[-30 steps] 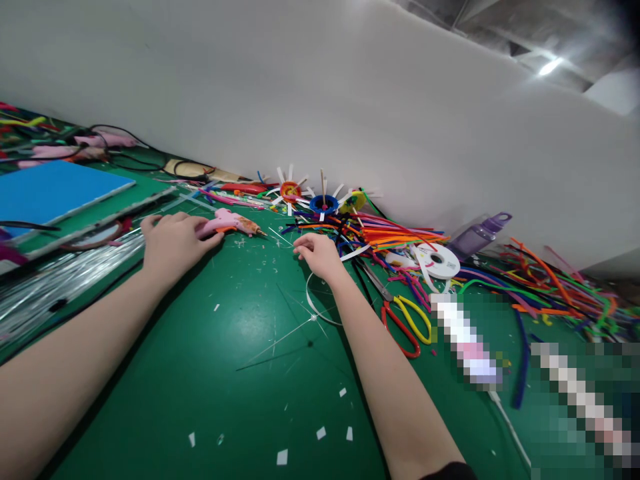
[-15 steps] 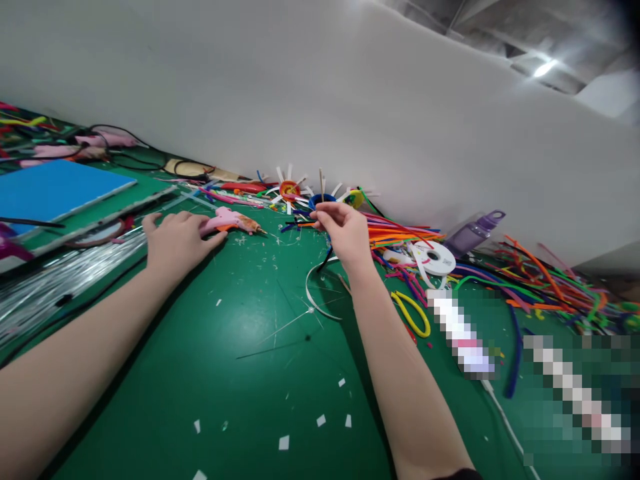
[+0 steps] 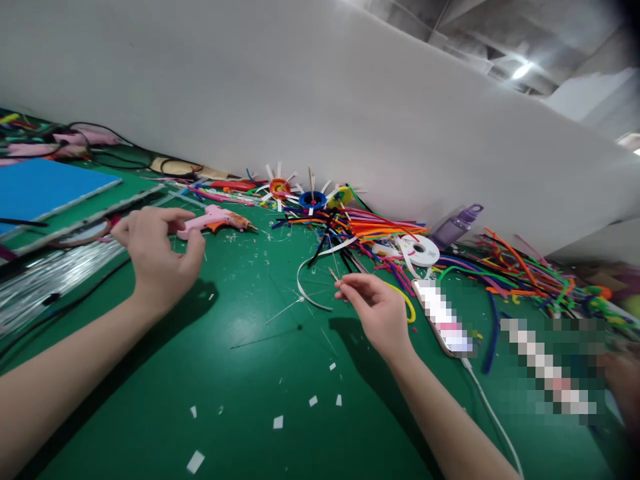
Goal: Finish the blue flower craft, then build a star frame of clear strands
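My left hand (image 3: 157, 257) hovers over the table beside a pink glue gun (image 3: 213, 220), thumb and fingers apart, with nothing in it. At the centre right, my right hand (image 3: 377, 310) is closed, its fingertips pinched at the end of a thin wooden stick (image 3: 333, 273). The part of the stick inside the fingers is hidden. Left of those fingertips lies a curved white strip (image 3: 303, 283), with a small clear-stemmed piece (image 3: 301, 299) next to it. Farther back, an upright stick (image 3: 311, 179) stands in a blue ring-shaped piece (image 3: 313, 200) with white strips around it.
Orange and yellow flower-like pieces, pipe cleaners (image 3: 375, 227), a ribbon spool (image 3: 420, 250) and a purple bottle (image 3: 456, 227) line the wall. A phone (image 3: 443, 317) with a cable lies right. Blue board (image 3: 55, 190) lies left; paper scraps (image 3: 279, 422) lie in front. Another person's blurred hand (image 3: 623, 377) is at right.
My left hand has lifted and drawn back from the glue gun. My right hand has moved from the blue piece toward me and right, down to the thin stick. The view has shifted slightly.
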Demonstrator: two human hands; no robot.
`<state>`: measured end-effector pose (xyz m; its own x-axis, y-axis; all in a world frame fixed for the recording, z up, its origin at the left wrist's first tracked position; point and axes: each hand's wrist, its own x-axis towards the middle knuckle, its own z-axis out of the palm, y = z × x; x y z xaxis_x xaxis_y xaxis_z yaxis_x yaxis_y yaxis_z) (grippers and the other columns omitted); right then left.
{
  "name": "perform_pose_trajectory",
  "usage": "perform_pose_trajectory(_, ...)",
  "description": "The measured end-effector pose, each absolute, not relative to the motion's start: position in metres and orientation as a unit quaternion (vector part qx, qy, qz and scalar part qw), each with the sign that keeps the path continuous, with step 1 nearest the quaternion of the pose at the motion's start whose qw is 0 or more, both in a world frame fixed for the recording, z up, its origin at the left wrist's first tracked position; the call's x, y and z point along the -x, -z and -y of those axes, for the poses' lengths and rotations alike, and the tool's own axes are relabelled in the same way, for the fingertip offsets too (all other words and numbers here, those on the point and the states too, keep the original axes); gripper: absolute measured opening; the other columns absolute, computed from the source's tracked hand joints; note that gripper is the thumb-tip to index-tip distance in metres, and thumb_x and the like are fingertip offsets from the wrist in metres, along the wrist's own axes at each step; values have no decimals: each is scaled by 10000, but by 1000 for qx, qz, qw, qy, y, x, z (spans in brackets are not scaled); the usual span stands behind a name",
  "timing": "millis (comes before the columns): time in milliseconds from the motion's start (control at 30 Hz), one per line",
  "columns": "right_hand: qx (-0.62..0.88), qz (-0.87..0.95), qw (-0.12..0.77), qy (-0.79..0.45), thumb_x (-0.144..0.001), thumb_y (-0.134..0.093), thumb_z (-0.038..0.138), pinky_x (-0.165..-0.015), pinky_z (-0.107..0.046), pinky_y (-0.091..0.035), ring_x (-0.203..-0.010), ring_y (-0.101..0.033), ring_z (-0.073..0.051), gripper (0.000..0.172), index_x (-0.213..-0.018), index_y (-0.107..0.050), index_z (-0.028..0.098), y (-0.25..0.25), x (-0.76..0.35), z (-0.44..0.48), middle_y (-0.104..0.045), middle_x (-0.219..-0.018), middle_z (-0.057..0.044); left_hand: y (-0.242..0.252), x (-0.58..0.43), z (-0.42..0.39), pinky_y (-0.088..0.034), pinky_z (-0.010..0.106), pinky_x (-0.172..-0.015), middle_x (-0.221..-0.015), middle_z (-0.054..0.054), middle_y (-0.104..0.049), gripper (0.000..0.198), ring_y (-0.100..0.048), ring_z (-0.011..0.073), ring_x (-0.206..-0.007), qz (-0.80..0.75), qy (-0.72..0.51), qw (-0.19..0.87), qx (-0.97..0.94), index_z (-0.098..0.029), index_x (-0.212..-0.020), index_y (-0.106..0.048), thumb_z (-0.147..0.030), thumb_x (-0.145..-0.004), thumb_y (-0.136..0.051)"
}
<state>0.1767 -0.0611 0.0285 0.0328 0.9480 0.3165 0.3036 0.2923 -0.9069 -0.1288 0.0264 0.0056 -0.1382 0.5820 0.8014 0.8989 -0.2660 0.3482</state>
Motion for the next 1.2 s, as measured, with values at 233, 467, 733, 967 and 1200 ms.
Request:
perform_pose_trajectory(233,542,622,463,-323,-843,-609,265,-794,-300,-569,-809,-706,-165,172,-998,-653,205,-2,-196,82,-728,-900,-40,-15,70,43,-331,391,-818,-697,-27,-514,145,-514,147,-672,444,499,47,743,-197,-900,-506,-154,-789,-587)
perform_pose_trajectory(467,541,693,410,-244,-857,-586,224,-848,-319,-541,-848,-694,-169,183,-1015,-678,220,5,-198,84,-734,-910,-31,-7,55,54,-290,384,-747,-566,-67,-497,54,-521,139,-573,371,421,24,827,-232,-830,-569,-218,-802,-613)
perform_pose_trajectory(733,476,772,378,-186,-869,-553,145,-802,-250,-538,-861,-677,-135,197,-1011,-676,205,10,-197,81,-724,-927,-31,-1,57,46,-289,381,-755,-551,-72,-488,61,-503,131,-558,380,397,13,836,-238,-839,-593,-265,-809,-639)
perform_pose_trajectory(967,470,799,344,-149,-869,-552,137,-805,-245,-540,-866,-678,-136,182,-989,-676,197,13,-200,81,-723,-937,-35,2,55,43,-291,370,-743,-562,-68,-520,56,-481,123,-542,378,387,-1,841,-236,-840,-603,-277,-820,-634)
perform_pose_trajectory(1200,482,788,350,-156,-875,-548,152,-802,-252,-545,-857,-679,-135,177,-990,-672,206,15,-199,79,-723,-935,-30,4,54,41,-289,355,-716,-549,-77,-507,53,-459,104,-506,368,388,-6,845,-227,-846,-606,-259,-819,-639)
